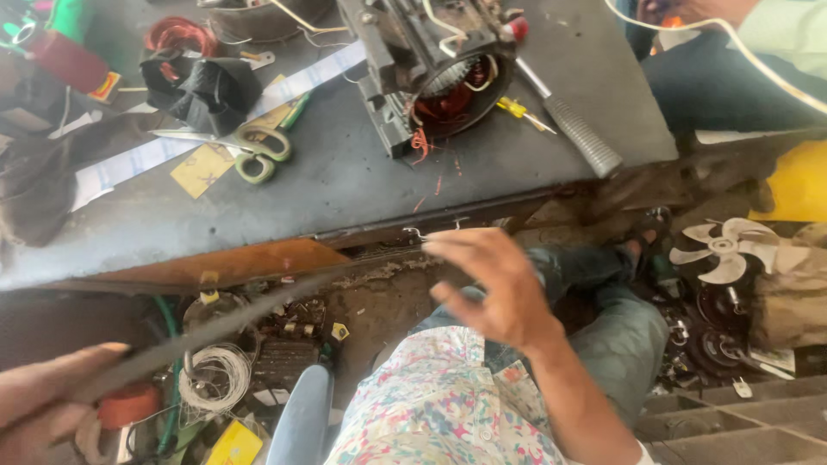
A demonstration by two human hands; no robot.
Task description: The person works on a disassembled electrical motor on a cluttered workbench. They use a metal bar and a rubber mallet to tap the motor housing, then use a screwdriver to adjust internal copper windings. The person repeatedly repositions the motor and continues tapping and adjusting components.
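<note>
My left hand [43,392] at the lower left pinches one end of a long thin dark strip [215,323] that runs up and right toward the bench edge. My right hand [487,284] hovers in mid-air below the bench edge, fingers spread and loosely curled, holding nothing. On the grey workbench [345,181] above lies an electric motor stator [439,73] with copper windings and loose orange wire ends. Green-handled scissors [254,146] lie to its left.
A grey-handled tool [573,129] and a small yellow screwdriver [521,112] lie right of the stator. A white fan blade [728,250] and motor parts litter the floor at right. A white wire coil [215,375] lies on the floor at left. Another person's sleeve [784,34] shows top right.
</note>
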